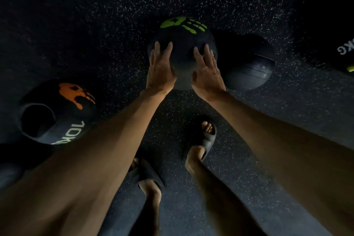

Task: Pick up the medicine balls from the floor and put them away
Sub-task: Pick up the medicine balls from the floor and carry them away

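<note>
A: Where's the ball?

B: The round black medicine ball with the green skull print [182,51] is on the dark speckled rubber floor [95,15], ahead of the feet.

A: And the hands?

B: The left hand [160,71] and right hand [206,74] press its near sides, fingers [157,48] spread flat on it.

A: Others?

B: An orange-printed black ball marked 10K [57,113] lies left, a plain one [247,63] just right
</note>
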A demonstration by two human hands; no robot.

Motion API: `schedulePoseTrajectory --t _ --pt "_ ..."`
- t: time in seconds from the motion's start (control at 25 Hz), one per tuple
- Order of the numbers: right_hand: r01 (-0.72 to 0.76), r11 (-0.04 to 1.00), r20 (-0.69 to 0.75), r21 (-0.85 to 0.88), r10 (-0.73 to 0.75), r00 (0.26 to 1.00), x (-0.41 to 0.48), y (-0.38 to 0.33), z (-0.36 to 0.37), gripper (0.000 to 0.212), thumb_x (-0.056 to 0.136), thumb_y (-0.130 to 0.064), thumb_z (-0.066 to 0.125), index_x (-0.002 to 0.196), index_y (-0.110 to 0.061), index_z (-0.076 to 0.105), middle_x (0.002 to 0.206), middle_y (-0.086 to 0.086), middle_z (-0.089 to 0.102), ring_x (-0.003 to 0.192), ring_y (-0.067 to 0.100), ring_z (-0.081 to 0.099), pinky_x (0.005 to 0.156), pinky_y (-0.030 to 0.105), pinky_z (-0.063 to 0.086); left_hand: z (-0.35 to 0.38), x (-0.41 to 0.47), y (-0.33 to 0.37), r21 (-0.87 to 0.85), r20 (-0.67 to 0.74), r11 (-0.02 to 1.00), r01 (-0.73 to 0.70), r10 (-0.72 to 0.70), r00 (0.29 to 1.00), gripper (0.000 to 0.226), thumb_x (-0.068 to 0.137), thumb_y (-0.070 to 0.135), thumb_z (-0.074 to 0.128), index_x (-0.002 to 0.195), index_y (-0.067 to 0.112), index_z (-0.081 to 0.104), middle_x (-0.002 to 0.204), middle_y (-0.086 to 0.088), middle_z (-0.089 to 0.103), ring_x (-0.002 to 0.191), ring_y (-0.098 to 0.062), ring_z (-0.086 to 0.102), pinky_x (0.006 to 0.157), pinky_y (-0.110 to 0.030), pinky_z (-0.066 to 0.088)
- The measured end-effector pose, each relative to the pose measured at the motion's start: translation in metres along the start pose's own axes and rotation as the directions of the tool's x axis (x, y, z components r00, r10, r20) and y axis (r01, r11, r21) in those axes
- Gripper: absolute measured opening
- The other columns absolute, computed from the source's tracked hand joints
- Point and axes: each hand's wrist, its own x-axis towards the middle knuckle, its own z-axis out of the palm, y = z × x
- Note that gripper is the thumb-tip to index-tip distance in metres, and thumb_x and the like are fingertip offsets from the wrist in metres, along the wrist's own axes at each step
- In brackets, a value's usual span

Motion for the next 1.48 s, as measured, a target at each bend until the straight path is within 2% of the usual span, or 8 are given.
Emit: schedulePoseTrajectory --t 0.16,0.36,0.52,0.72,0.92,1.04,1.24,1.48 --pt "-0.001 0.996 -0.062 -0.089 -0.005 0.998 -0.044 -0.022 0.001 0.063 0.094 -0.015 0.048 0.153 -0.02 0.027 0.156 0.016 0.028 0.141 0.035 0.032 0.11 0.047 0.036 -0.012 -0.05 -0.009 0.002 0.056 0.998 0.065 -0.065 0.996 0.053 0.099 0.014 0.053 0.149 0.017 0.037 0.153 -0.017 0.038 0.135 -0.031 0.046 0.109 -0.043 0.044" --pt "-0.152 0.983 0.304 -0.1 0.175 0.936 -0.121 -0.078 0.039 0.04 0.1 -0.025 0.043 0.139 -0.019 0.048 0.134 0.016 0.057 0.121 0.036 0.056 0.097 0.042 0.046 -0.05 -0.146 -0.071 0.131 0.304 0.976 0.176 -0.208 0.93 0.037 0.102 0.026 0.05 0.138 0.018 0.05 0.124 -0.011 0.066 0.108 -0.028 0.067 0.091 -0.042 0.055" --pt "-0.061 0.983 0.429 -0.171 0.13 0.894 -0.177 -0.145 0.084 0.037 0.102 -0.025 0.043 0.137 -0.015 0.052 0.127 0.019 0.062 0.115 0.035 0.059 0.092 0.039 0.047 -0.098 -0.218 -0.145 0.136 0.383 0.953 0.27 -0.302 0.873 0.039 0.1 0.028 0.051 0.138 0.019 0.051 0.123 -0.014 0.066 0.111 -0.032 0.065 0.096 -0.046 0.052" --pt "0.058 0.98 0.528 -0.193 0.054 0.848 -0.201 -0.249 0.166 0.033 0.1 -0.026 0.045 0.13 -0.017 0.053 0.124 0.019 0.062 0.116 0.037 0.059 0.096 0.042 0.048 -0.161 -0.284 -0.278 0.07 0.289 0.91 0.408 -0.41 0.865 0.037 0.097 0.025 0.051 0.133 0.016 0.057 0.129 -0.017 0.064 0.117 -0.036 0.062 0.098 -0.046 0.051" --pt "0.154 0.974 0.536 -0.169 -0.04 0.843 -0.165 -0.32 0.23 0.032 0.1 -0.024 0.047 0.13 -0.014 0.054 0.122 0.016 0.064 0.118 0.034 0.058 0.101 0.042 0.045 -0.189 -0.289 -0.375 -0.092 0.201 0.822 0.563 -0.538 0.819 0.034 0.097 0.021 0.051 0.128 0.011 0.061 0.127 -0.02 0.066 0.114 -0.037 0.064 0.096 -0.045 0.052" --pt "0.155 0.974 0.436 -0.163 -0.07 0.897 -0.13 -0.344 0.261 0.053 0.098 -0.03 0.053 0.147 -0.018 0.036 0.138 0.019 0.051 0.127 0.037 0.05 0.101 0.046 0.044 -0.2 -0.26 -0.406 -0.186 0.16 0.772 0.608 -0.587 0.794 0.036 0.099 0.02 0.051 0.132 0.007 0.056 0.131 -0.02 0.062 0.119 -0.04 0.06 0.098 -0.044 0.049" --pt "0.051 0.987 0.296 -0.152 -0.004 0.955 -0.064 -0.364 0.304 0.098 0.09 -0.051 0.064 0.158 -0.029 -0.003 0.16 0.021 0.015 0.143 0.044 0.027 0.108 0.06 0.039 -0.203 -0.203 -0.445 -0.515 0.192 0.467 0.719 -0.754 0.628 0.05 0.102 0.043 0.043 0.137 0.007 0.04 0.132 -0.023 0.057 0.119 -0.041 0.058 0.098 -0.049 0.05" --pt "-0.08 0.996 0.225 -0.046 0.088 0.97 -0.017 -0.362 0.334 0.084 0.096 -0.043 0.056 0.157 -0.04 -0.002 0.146 0.025 0.04 0.123 0.043 0.053 0.101 0.057 0.046 -0.185 -0.165 -0.471 -0.742 0.3 0.125 0.659 -0.817 0.493 0.068 0.1 0.064 0.026 0.153 0.021 0.03 0.152 -0.01 0.042 0.135 -0.033 0.046 0.111 -0.055 0.039"
